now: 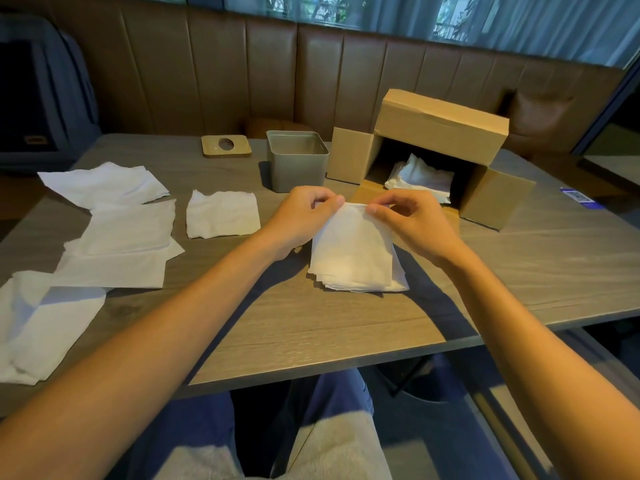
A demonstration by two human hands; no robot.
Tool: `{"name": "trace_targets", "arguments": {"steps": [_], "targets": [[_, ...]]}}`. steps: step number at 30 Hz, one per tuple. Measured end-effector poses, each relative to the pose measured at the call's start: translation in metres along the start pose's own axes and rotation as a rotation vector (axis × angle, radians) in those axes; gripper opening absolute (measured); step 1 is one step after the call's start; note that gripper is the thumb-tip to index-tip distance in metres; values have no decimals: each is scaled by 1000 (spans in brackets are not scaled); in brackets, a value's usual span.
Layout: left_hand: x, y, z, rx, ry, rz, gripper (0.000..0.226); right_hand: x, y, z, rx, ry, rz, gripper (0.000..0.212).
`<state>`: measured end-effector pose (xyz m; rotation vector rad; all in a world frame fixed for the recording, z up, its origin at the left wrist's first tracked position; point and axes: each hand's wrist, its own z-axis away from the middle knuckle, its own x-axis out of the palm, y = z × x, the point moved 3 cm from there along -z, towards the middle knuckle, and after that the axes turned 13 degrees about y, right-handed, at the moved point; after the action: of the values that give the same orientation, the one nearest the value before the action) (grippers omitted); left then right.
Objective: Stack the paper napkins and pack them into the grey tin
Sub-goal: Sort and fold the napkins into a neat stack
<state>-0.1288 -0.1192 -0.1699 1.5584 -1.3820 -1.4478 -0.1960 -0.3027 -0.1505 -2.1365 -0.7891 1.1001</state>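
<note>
A stack of white paper napkins (356, 271) lies on the wooden table (311, 334) in front of me. My left hand (301, 216) and my right hand (412, 223) each pinch the far edge of the top napkin (353, 237), lifting that edge above the stack. The open grey tin (297, 161) stands upright just beyond my left hand and looks empty. Several loose napkins (128, 230) lie spread over the left side of the table, one folded napkin (221, 214) closest to my left hand.
A cardboard box (440, 133) lies on its side at the right with more napkins (420, 178) inside. A wooden lid with an oval hole (227, 145) sits left of the tin. A blue card (576, 195) lies far right. A brown bench runs behind the table.
</note>
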Motion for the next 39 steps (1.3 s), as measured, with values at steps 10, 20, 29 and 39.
{"name": "trace_targets", "arguments": {"steps": [10,20,29,39], "targets": [[-1,6,2,137,11,-11,22,-8,2,-2,215,-48,-25,17],[0,13,14,429,384,-214,34,-12,-6,-2,79,123,43,20],[13,20,20,43,87,-342,79,-2,-5,-2,373,80,-266,25],[-27,27,1,-82,104,142,20,-13,-20,-11,156,107,-69,24]]}}
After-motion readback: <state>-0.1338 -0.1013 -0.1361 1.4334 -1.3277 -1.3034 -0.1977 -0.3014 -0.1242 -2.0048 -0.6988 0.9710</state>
